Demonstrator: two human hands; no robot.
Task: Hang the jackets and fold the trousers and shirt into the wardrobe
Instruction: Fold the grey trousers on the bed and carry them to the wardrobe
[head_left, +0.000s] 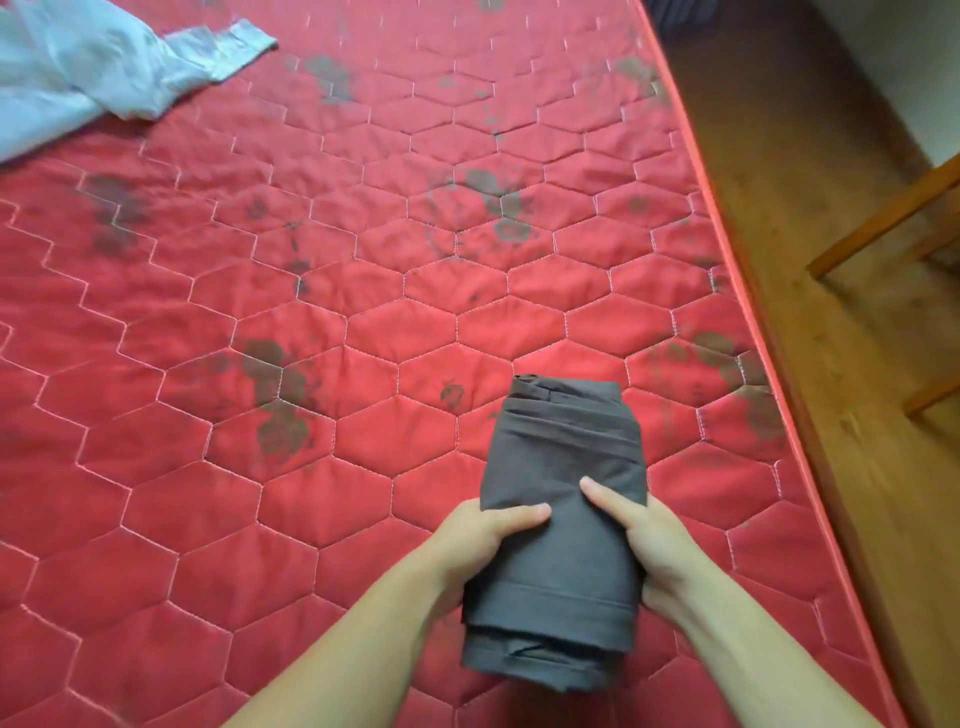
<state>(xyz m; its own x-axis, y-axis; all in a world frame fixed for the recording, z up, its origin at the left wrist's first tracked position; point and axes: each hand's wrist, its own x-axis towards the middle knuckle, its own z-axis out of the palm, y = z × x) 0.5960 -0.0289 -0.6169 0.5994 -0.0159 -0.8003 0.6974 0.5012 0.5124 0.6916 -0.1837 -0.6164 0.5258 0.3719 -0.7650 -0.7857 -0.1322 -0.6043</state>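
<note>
The folded dark grey trousers (561, 514) are clamped between the 2 hands above the red quilted bed (311, 322): the left hand (483, 540) grips the left edge with its thumb laid across the top, and the right hand (644, 540) grips the right edge, thumb also on top. The hands are apart, with the bundle's width between them. Whether the bundle rests on the bed or is lifted clear of it cannot be told.

The folding of the trousers is judged complete, and the step in hand is their carrying to the wardrobe. For the next move, an even squeeze from both sides is called for so that the stacked layers are kept from sliding open.

A pale blue shirt (104, 67) is seen unfolded, far ahead and to the left of the hands, cut off by the frame edge. The wardrobe and the jackets are not in view. To the right of the hands, wooden furniture legs (883, 223) are only partly shown on the floor (810, 171). The fingers beneath the bundle are hidden.
</note>
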